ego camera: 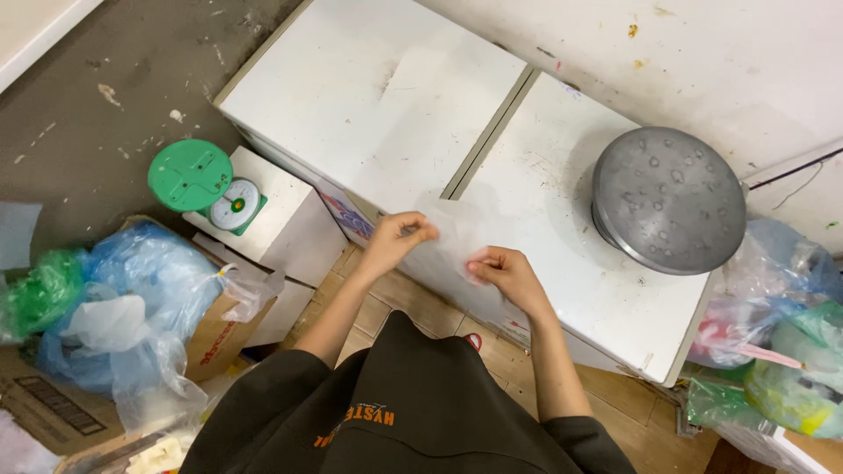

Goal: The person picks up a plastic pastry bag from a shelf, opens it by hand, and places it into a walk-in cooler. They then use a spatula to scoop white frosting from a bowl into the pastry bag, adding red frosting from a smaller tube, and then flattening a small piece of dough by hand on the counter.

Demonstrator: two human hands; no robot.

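Dark sweatshirt [413, 412] with orange lettering filled the bottom of the view, nearest the lens; bare forearms reached up from it toward the white cabinet [378, 96].

Left hand [395, 239] and right hand [505, 270] were held a little apart over the front edge of the cabinet. Each pinched an edge of a thin clear plastic sheet or bag [457, 233] between thumb and fingers. The plastic stretched between the two hands, hard to make out against the white top; whether it was a bag or a flat sheet could not be told.

On the cabinet, right of the hands, sat a round grey metal lid or pan [667, 197], dimpled and dull, not touched by either hand.

Left of the cabinet, lower down, a green kitchen scale [206, 184] with a round dial stood on a white box [281, 224]. Further left of that box, a cardboard carton [215, 338] held blue plastic bags [149, 281], with a green bag [35, 294] beside them.

Right of the cabinet, below the grey lid, lay more bags [781, 351], clear and green. Floor under the cabinet front was wood-patterned.
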